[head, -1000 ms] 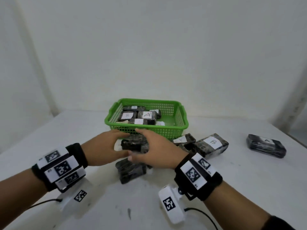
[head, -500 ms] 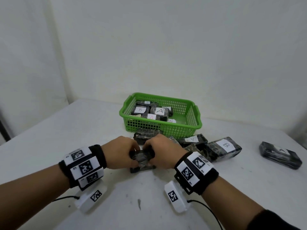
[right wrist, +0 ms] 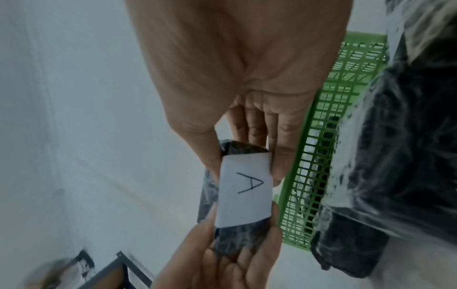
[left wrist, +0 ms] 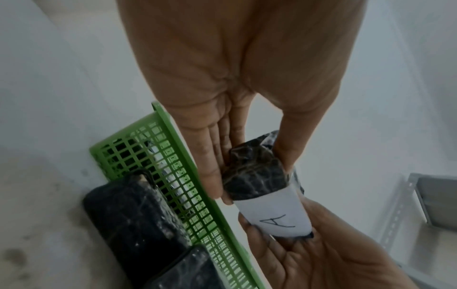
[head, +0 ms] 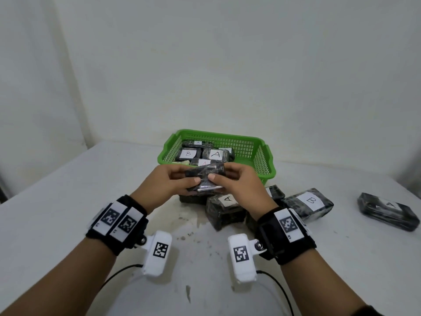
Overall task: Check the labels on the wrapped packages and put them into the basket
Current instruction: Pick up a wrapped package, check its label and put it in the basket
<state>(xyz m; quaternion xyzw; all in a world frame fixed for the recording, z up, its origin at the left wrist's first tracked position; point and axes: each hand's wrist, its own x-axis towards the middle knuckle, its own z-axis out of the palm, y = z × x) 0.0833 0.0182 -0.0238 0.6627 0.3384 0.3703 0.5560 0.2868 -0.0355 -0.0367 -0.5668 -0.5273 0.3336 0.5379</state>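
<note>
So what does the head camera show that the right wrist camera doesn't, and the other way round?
Only the head view shows the labelled packages already inside the green plastic mesh basket, the loose ones on the white table, including a B-labelled package and a far-right package, and both wrist bands. Only the right wrist view shows the held package's white paper label, reading A. Both show the left hand and right hand gripping the black plastic-wrapped package in front of the basket.
</note>
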